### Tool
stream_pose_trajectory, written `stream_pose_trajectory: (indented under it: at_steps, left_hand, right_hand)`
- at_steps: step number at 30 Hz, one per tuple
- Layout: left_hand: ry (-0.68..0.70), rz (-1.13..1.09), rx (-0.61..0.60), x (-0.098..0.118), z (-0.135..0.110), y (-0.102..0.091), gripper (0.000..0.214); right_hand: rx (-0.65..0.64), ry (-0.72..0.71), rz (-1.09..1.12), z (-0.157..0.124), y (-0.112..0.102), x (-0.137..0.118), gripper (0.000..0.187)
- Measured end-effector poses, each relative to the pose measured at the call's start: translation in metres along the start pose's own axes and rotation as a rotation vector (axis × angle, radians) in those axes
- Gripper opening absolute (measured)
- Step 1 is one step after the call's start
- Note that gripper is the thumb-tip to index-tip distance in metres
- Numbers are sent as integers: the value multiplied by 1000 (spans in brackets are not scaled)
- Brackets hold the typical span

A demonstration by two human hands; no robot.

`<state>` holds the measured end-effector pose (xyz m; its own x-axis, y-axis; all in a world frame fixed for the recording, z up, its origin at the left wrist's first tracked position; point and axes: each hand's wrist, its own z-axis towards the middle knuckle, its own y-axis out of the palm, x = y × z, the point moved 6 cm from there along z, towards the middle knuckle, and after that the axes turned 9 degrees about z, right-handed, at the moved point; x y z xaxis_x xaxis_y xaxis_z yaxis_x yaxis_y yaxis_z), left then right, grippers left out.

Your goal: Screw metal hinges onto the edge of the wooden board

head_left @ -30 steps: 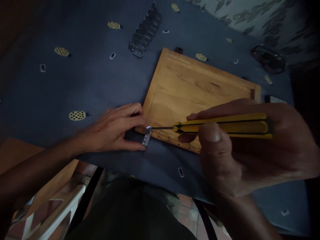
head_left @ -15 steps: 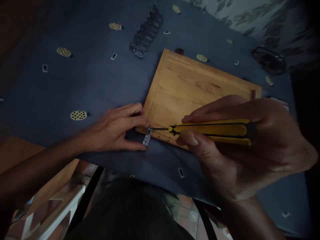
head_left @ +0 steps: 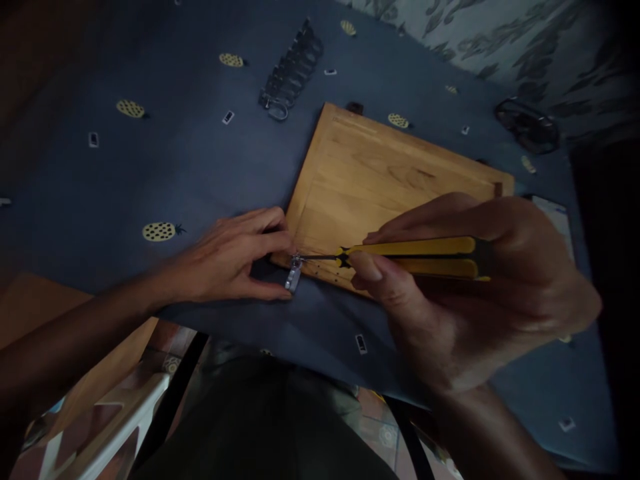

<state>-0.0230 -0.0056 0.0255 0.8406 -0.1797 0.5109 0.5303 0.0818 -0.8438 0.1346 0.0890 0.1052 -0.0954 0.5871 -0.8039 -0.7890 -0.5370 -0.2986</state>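
Counter [head_left: 210, 160], one, dark blue on top, spreads across the view, printed with at least seven yellow pineapples [head_left: 159, 231] and several small pale labels [head_left: 361, 344]. One white chair-like frame [head_left: 127, 427] shows below its near edge, at the lower left. One wooden board [head_left: 345, 180] lies flat on the counter, turned at an angle, with a line of small dark holes near its close edge; the right hand covers part of that line, so their number cannot be told.

Two hands are at work. The right hand [head_left: 450, 320] pinches one yellow-and-black screwdriver [head_left: 420, 248] between thumb and fingers. The left hand [head_left: 235, 253], fingers bent, pinches one small metal piece [head_left: 293, 277] end to end between thumb and forefinger. Beyond the board are one ribbed row of dark pieces [head_left: 290, 70], too dim to count, with one bright loop [head_left: 279, 119] at its near end, and, far right, one dark glasses-like object [head_left: 527, 125]. One flat pale-faced object [head_left: 555, 212] is partly hidden behind the right hand. Smallest, the metal piece sits at the board's near left corner, reaching past the edge; the screwdriver's tip meets its upper end.
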Motion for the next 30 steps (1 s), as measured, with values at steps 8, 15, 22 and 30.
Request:
stream_pose_trajectory:
  at_steps: [8, 15, 22, 30]
  left_hand:
    - [0, 2, 14, -1, 0, 0, 29]
    - [-12, -9, 3, -1, 0, 0, 30]
    - [-20, -23, -2, -2, 1, 1, 30]
    - [-21, -33, -13, 0, 0, 0, 29]
  right_hand:
    - [-26, -34, 62, 1, 14, -1, 25]
    - [-23, -155, 11, 5, 8, 2, 24]
    - [0, -265, -77, 8, 4, 0, 35]
    - [49, -220, -12, 8, -2, 0, 31]
